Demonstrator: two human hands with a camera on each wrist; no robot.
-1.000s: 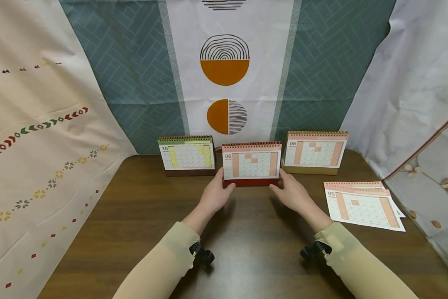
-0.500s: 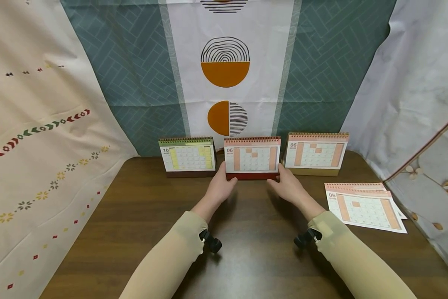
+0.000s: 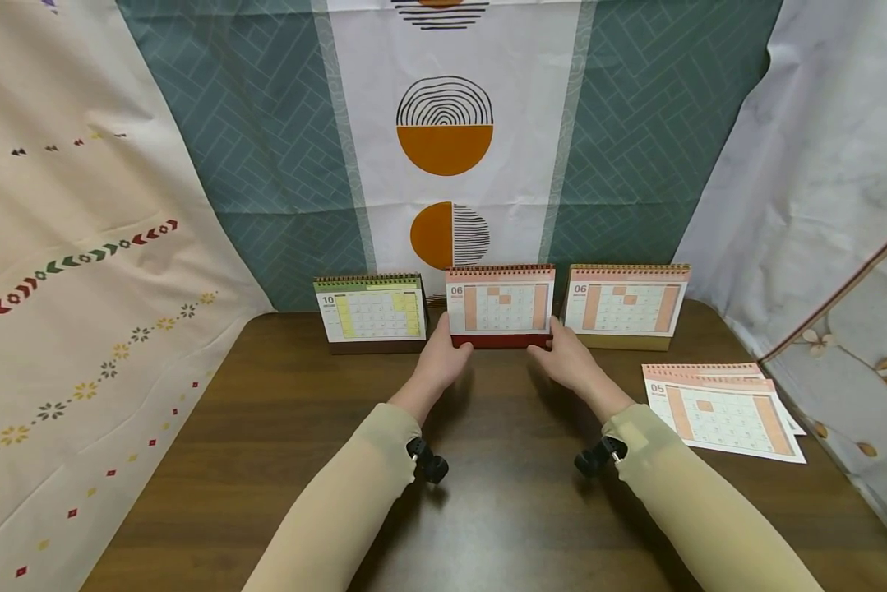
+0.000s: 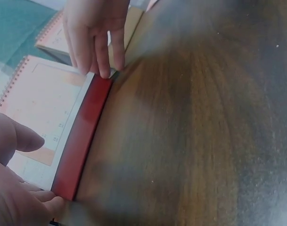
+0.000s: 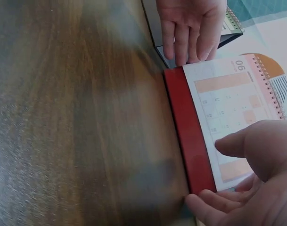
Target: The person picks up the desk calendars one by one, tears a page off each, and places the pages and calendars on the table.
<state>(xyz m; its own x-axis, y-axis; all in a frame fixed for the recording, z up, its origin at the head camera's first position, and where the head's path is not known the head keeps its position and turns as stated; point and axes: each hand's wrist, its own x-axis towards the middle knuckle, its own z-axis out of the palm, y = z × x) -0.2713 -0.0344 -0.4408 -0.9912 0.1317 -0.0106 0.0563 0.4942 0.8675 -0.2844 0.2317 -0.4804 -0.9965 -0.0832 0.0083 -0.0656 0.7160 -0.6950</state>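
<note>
A desk calendar with a red base [image 3: 500,306] stands at the back of the brown table [image 3: 487,493], open at a page marked 06. My left hand [image 3: 443,358] touches its lower left corner and my right hand [image 3: 565,355] its lower right corner. In the right wrist view the left hand's fingers [image 5: 190,28] lie straight against the calendar's end [image 5: 228,103]. In the left wrist view the right hand's fingers [image 4: 94,37] do the same by the red base [image 4: 82,141]. Each thumb lies over the front page.
A green-topped calendar [image 3: 371,312] marked 10 stands to the left and a tan-based one [image 3: 624,306] marked 06 to the right. Loose calendar sheets [image 3: 717,407] lie at the right edge. Patterned cloths hang behind and on both sides.
The red-based calendar has slid away from me across the table, into line with the two beside it. Both hands went with it at its corners.
</note>
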